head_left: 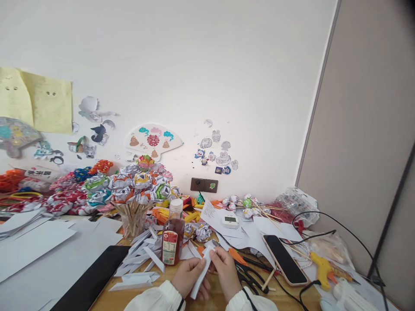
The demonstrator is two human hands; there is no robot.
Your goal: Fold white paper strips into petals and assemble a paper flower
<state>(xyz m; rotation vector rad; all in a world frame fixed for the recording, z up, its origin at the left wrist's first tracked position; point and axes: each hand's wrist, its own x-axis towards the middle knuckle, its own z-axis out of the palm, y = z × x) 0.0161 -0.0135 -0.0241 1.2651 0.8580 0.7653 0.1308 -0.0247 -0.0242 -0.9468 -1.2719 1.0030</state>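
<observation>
Between my two hands is a folded strip of white paper [201, 278], tilted with its upper end to the right. My left hand [191, 276] pinches it along its middle with thumb and fingers. My right hand [225, 270] grips its upper end. Left of my hands lies a loose pile of similar folded white paper strips [142, 255]. A bottle of red-brown liquid [173, 235] with a white cap stands just behind my left hand. Black-handled scissors [251, 278] lie close to my right hand, partly hidden.
Paper flowers on sticks [132, 185] fill a clear cup at the back left. White sheets [39, 259] and a black flat panel [94, 276] lie left. To the right are a phone [285, 259], a yellow glue gun [322, 270] and black cables. A white timer [230, 219] rests behind.
</observation>
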